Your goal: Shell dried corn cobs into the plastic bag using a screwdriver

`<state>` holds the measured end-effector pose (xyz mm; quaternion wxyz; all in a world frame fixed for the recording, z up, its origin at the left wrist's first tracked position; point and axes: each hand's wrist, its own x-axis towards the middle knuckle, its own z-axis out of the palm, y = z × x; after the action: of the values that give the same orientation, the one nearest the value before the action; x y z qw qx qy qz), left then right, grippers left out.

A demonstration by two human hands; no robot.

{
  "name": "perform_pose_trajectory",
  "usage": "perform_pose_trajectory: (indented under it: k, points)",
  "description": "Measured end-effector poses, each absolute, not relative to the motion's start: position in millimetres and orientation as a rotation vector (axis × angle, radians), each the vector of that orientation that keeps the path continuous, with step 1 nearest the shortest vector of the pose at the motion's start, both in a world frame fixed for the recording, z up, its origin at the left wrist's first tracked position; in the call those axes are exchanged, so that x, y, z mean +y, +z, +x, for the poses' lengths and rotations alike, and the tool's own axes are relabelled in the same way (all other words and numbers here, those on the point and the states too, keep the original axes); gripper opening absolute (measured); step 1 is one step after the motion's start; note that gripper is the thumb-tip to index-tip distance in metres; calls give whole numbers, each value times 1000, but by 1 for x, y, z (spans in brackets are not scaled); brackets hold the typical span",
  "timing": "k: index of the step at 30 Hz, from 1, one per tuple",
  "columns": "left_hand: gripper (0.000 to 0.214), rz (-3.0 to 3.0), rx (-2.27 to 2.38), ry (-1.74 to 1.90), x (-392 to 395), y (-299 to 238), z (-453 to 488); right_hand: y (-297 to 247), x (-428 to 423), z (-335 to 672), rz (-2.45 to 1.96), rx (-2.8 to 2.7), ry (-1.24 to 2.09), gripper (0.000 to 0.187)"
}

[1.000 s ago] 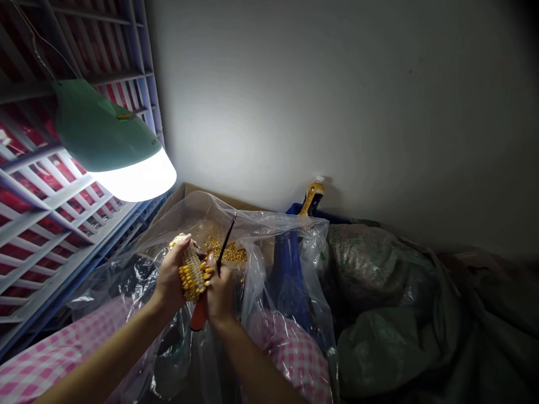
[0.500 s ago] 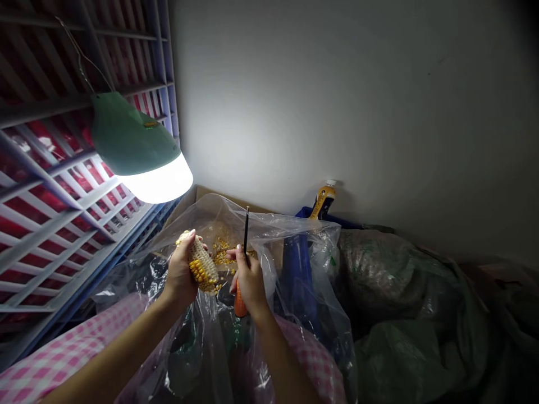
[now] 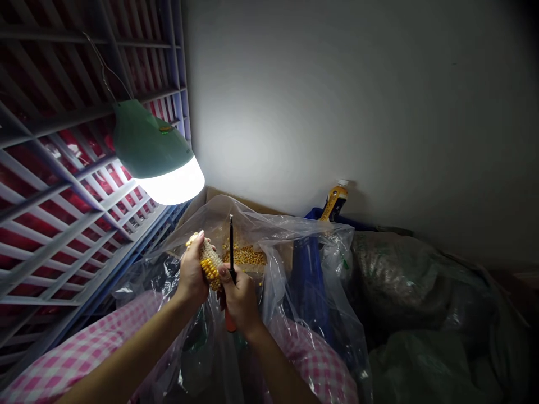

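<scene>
My left hand [image 3: 191,275] is wrapped round a corn cob [image 3: 209,262] that is partly bare and partly covered in yellow kernels. Right beside it, my right hand [image 3: 238,295] grips a screwdriver [image 3: 231,247] with an orange handle; its dark shaft points up next to the cob. Both hands hover over a clear plastic bag [image 3: 269,241]. Beyond the hands, a pile of loose yellow kernels [image 3: 248,256] lies in a cardboard box [image 3: 213,195].
A lit green lamp [image 3: 158,154] hangs at the left in front of a white slatted rack [image 3: 54,191]. A yellow bottle [image 3: 334,201] stands by the grey wall. Dark sacks [image 3: 400,280] fill the right. Pink checked cloth [image 3: 63,365] covers my lap.
My right hand, apart from the cob half a second ago, has come back against it with the screwdriver. The view has shifted left, so everything sits further right in the picture.
</scene>
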<state>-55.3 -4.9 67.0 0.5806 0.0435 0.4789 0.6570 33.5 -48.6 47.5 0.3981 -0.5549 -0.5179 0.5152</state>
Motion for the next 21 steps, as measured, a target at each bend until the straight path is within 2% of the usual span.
perform_pose_trajectory:
  k: [5,12,21]
  points:
    - [29,128,1118,1532,-6,65,-55,45,-48,34,-1434,-1322,1287,50]
    - [30,283,1195,1467,-12,63,-49,51,-47,39,-1546,-1547,1025,45]
    - [30,369,1247,1434,-19,66,-44,48,-46,32,-1546,-1547,1037,44]
